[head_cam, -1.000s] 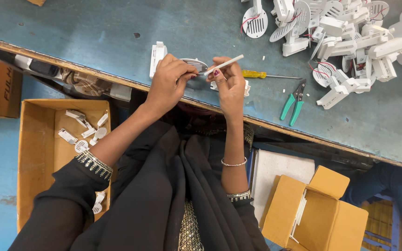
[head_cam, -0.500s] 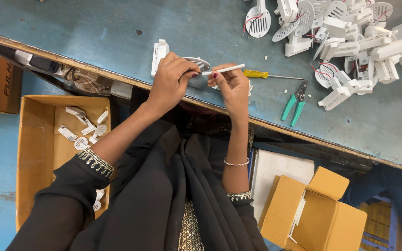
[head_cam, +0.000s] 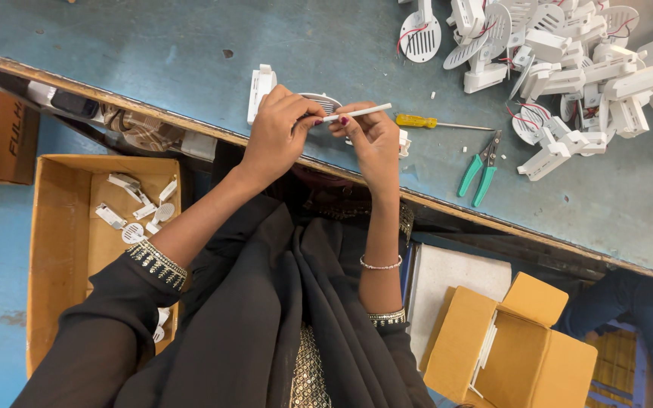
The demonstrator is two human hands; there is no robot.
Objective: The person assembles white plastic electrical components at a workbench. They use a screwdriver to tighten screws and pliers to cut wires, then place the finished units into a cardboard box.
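A thin white rod [head_cam: 357, 113] is being pinched by the right hand [head_cam: 372, 140] at its near end; a round white grille [head_cam: 320, 102] is being held closed in the left hand [head_cam: 277, 132], above the surface [head_cam: 153, 53] edge. Both look light, stiff and brittle, best gripped at the rims. A brown box [head_cam: 62, 249] is lying left, a yellow box [head_cam: 508, 347] lower right.

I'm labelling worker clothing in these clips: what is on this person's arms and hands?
Both arms wear loose black sleeves with cuffs trimmed in small silver-and-gold beadwork. The left hand has dark red polished nails. The right hand has the same nail colour, and a thin silver beaded bracelet circles that forearm above the cuff. No gloves or rings show.
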